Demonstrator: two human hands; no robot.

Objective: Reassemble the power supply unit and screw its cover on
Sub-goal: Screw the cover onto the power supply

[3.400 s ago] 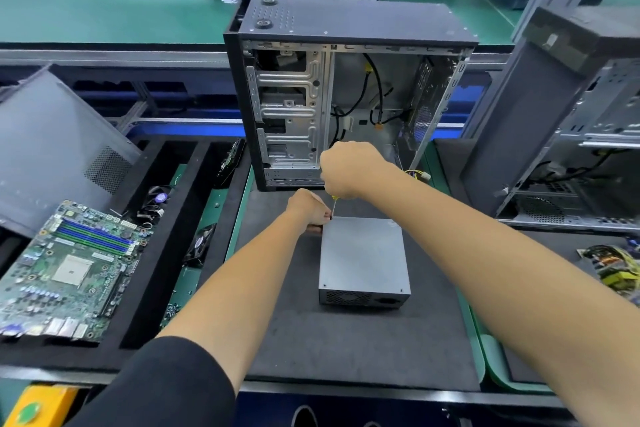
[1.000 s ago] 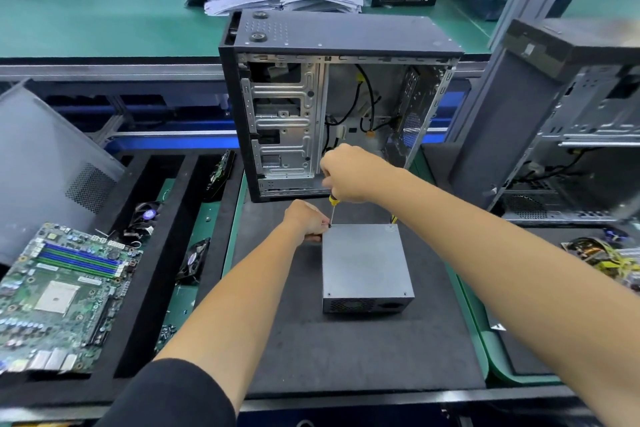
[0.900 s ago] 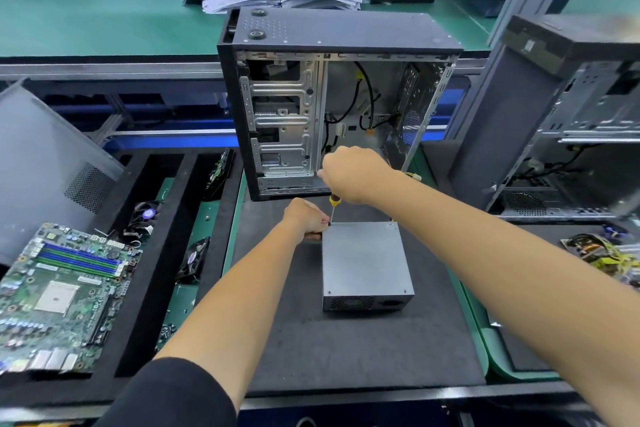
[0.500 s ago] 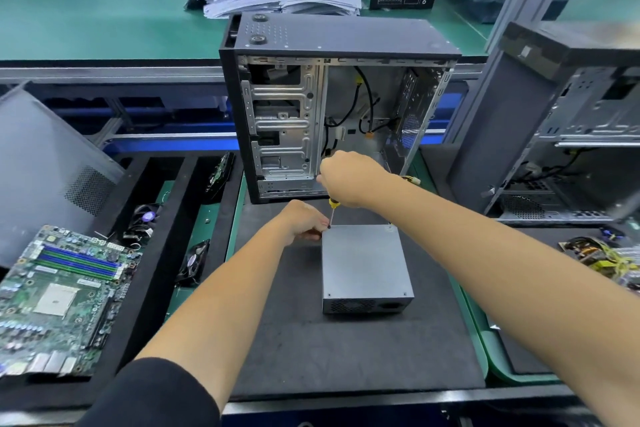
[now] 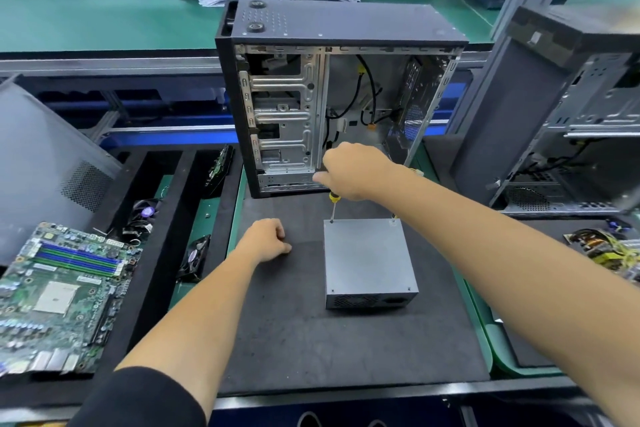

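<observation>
The grey power supply [image 5: 370, 262] lay on the black mat [image 5: 294, 340] at centre frame. The right hand [image 5: 353, 172] gripped a screwdriver [image 5: 333, 206] — its tip stood on the box's upper-left corner. The left hand [image 5: 265, 241] rested on the mat left of the box, fingers loosely curled, holding nothing.

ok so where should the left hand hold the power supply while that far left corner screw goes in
Best guess: the left side wall of the power supply unit, from the left, toward its near half. The box lies flat on the black mat, that wall is bare, and the left hand rests just beside it. The right hand holds the screwdriver upright on the far left corner, so keep clear of there.
</observation>
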